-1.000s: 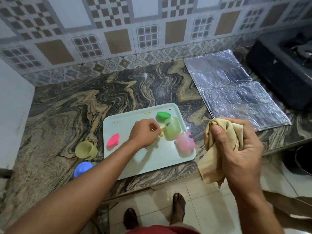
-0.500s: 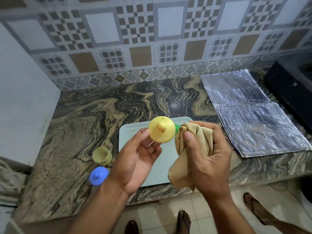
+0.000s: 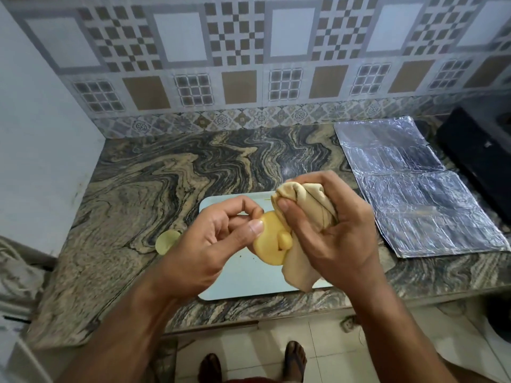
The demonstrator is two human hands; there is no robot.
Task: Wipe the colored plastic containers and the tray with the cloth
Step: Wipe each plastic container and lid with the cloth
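The left hand (image 3: 210,239) pinches the yellow lid (image 3: 269,248) by its rim; just beside it the right hand (image 3: 326,230) grips the bunched cloth (image 3: 301,205) against it. The lid looks light, stiff and probably slippery, so the rim seems the safest hold.

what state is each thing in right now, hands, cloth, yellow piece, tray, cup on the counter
left hand: pinches the yellow lid's edge, held above the tray
yellow lid: lifted, knob facing the camera, cloth against its right side
right hand: grips the bunched cloth
cloth: bunched, pressed to the lid
tray: flat on the counter
yellow-green cup: on the counter left of the tray
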